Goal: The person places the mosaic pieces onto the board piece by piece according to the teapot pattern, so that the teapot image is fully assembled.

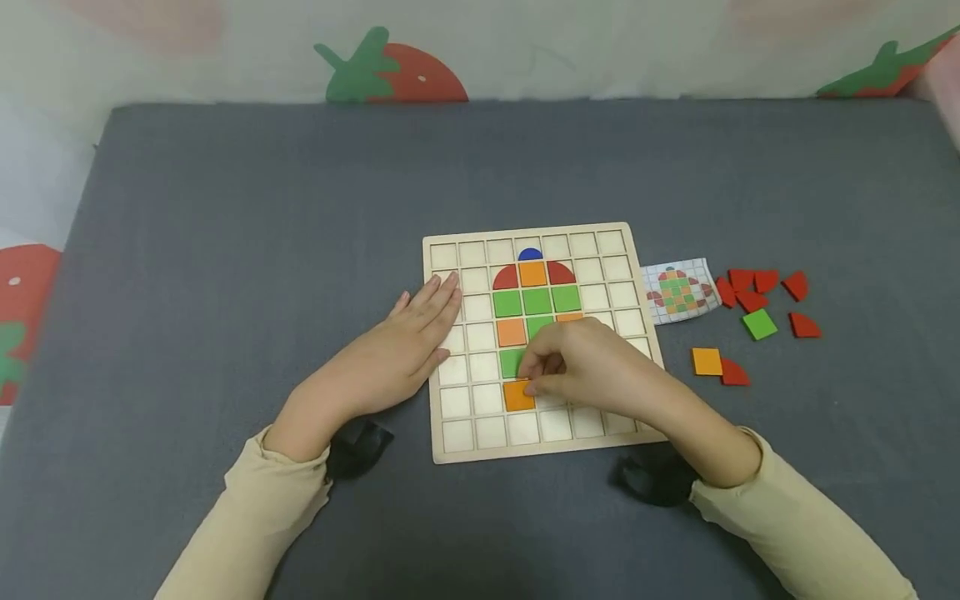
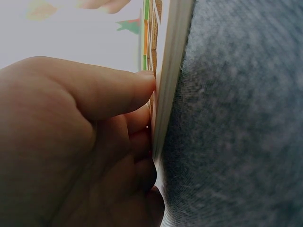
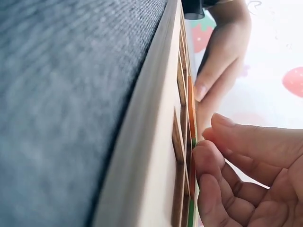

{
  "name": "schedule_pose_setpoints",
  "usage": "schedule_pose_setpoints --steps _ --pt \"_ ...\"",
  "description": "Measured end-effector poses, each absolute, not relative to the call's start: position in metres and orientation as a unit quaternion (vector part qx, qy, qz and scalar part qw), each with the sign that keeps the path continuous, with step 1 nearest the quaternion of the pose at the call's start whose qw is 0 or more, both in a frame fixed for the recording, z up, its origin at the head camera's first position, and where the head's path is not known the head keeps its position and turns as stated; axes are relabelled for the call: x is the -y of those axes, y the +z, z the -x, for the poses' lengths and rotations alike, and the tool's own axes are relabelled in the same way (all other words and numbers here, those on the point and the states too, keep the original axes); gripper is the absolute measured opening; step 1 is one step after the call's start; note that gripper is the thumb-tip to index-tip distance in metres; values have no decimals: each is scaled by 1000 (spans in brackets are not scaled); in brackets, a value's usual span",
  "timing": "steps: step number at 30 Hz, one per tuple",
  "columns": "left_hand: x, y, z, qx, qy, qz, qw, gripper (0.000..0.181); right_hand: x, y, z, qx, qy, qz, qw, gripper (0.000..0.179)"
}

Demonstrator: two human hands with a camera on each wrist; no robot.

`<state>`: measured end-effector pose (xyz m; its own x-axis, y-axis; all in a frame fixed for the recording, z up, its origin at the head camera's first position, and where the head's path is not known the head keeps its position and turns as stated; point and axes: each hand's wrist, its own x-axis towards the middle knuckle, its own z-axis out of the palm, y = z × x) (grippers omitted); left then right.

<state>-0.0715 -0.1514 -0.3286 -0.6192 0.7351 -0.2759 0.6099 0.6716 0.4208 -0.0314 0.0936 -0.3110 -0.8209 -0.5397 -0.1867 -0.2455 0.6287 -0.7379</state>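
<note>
A wooden grid board (image 1: pixel 444 450) lies on the cloth, with coloured tiles set in its cells. My left hand (image 1: pixel 397 350) rests along its left edge, fingers straight; the left wrist view shows the thumb (image 2: pixel 123 92) against the rim. Over the lower middle cells my right hand (image 1: pixel 585 367) has its fingers curled, the thumb tip at the right edge of an orange square tile (image 1: pixel 517 397). A green square (image 1: pixel 512 363) sits just above that tile. In the right wrist view, thumb and fingertips (image 3: pixel 208 153) come close together; I cannot tell whether they pinch a tile.
A pattern card (image 1: pixel 678 292) lies partly against the board's right side. Farther right are several red quarter-circle tiles (image 1: pixel 805 325), a loose green square (image 1: pixel 760 325) and a yellow-orange square (image 1: pixel 706 362). Grey cloth (image 1: pixel 262 208) covers the table around the board.
</note>
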Motion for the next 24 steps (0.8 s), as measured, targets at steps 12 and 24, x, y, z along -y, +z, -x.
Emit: schedule_pose_setpoints --steps 12,24 --pt "154 -326 82 -883 147 -381 231 73 -153 -281 39 -906 -369 128 164 11" --pt "149 -327 75 -890 152 -370 218 66 -256 -284 9 -917 -368 -56 142 26"
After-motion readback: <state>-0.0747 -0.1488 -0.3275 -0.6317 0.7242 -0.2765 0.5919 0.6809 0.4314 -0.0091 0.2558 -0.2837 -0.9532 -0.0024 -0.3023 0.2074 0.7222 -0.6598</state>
